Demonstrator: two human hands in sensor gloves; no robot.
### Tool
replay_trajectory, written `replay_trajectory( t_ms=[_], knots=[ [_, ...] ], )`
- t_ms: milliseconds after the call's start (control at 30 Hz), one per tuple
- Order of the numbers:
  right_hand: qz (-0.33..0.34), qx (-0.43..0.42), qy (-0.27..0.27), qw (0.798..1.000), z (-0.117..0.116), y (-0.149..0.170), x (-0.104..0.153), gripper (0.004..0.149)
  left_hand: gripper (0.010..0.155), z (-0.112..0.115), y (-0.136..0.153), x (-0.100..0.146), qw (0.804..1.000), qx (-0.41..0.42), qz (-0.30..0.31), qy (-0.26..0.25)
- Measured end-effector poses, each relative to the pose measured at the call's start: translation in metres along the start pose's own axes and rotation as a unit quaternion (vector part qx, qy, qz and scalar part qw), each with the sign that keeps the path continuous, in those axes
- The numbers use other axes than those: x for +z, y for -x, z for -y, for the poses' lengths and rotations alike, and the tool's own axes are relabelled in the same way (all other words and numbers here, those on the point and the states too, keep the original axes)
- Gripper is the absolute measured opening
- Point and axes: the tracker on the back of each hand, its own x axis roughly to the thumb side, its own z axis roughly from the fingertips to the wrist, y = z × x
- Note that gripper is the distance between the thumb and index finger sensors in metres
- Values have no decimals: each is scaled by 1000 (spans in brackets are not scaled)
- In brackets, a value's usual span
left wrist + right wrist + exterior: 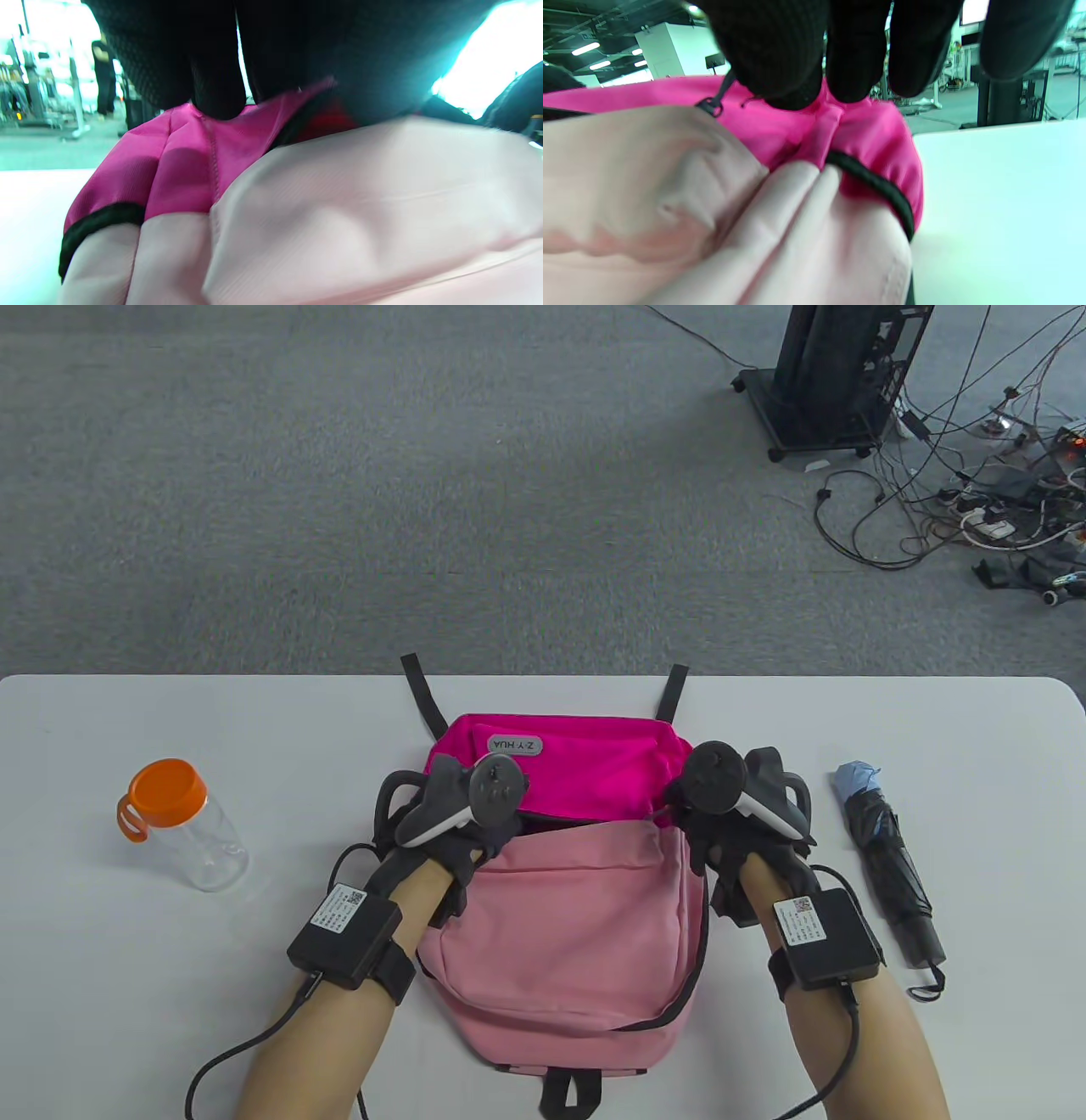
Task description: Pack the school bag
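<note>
A pink school bag (pixel 577 933) lies flat in the middle of the table, its magenta upper part (pixel 585 768) toward the far edge. My left hand (pixel 475 836) pinches the magenta fabric (pixel 186 161) at the bag's left side near the opening. My right hand (pixel 700 831) pinches the magenta fabric (pixel 823 127) at the right side, close to a black zipper pull (pixel 712 103). A clear bottle with an orange lid (pixel 182 823) lies at the left. A folded dark umbrella (pixel 891 874) lies at the right.
The bag's black straps (pixel 424 695) reach over the table's far edge (pixel 254 677). Cables run from my wrist units (pixel 344 933) off the near edge. Grey carpet, a black stand (pixel 836 377) and cables lie beyond the table.
</note>
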Motion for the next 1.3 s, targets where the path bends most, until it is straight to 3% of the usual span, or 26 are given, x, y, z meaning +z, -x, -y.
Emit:
replay_trajectory(
  t_ms=[67, 133, 300, 433, 500, 600, 667, 800, 867, 967, 1067, 1200, 1233, 1300],
  knots=[
    [2, -39, 2, 999, 8, -5, 2, 45, 66, -12, -15, 0, 997, 46, 43, -38],
    [5, -62, 11, 998, 13, -12, 3, 46, 64, -14, -35, -4, 992, 89, 77, -34],
    [18, -64, 33, 997, 18, -31, 7, 47, 76, 3, -86, -22, 997, 24, 69, -7],
    [32, -93, 46, 994, 20, -33, 12, 47, 68, 14, -105, -33, 996, 47, 59, -36],
    [28, -104, 68, 992, 19, -28, 16, 48, 47, 18, -104, -36, 989, 71, 51, -116],
    [29, -168, 74, 983, 21, -18, 21, 48, 39, 24, -96, -41, 989, 116, 44, -81],
    [16, -202, 56, 978, 23, -12, 23, 49, 36, 27, -92, -42, 988, 121, 52, -87],
    [-10, -75, 37, 996, 19, -6, 26, 46, 35, 27, -89, -42, 991, 97, 57, -68],
    [-22, -41, -5, 999, 5, -7, 27, 50, 36, 26, -89, -40, 992, 92, 54, -65],
    [-36, -51, -22, 998, -14, -11, 27, 61, 36, 26, -88, -38, 992, 97, 53, -64],
    [-73, -89, 9, 993, -36, -19, 26, 70, 36, 30, -82, -37, 990, 126, 47, -52],
    [-78, -26, 42, 996, -42, -30, 25, 46, 35, 34, -74, -32, 990, 124, 5, -64],
    [-67, -33, 44, 996, -40, -29, 24, 44, 34, 33, -72, -27, 988, 109, -41, -98],
    [-75, -56, 20, 995, -37, -26, 24, 44, 35, 31, -62, -23, 989, 67, -59, -122]
  ],
)
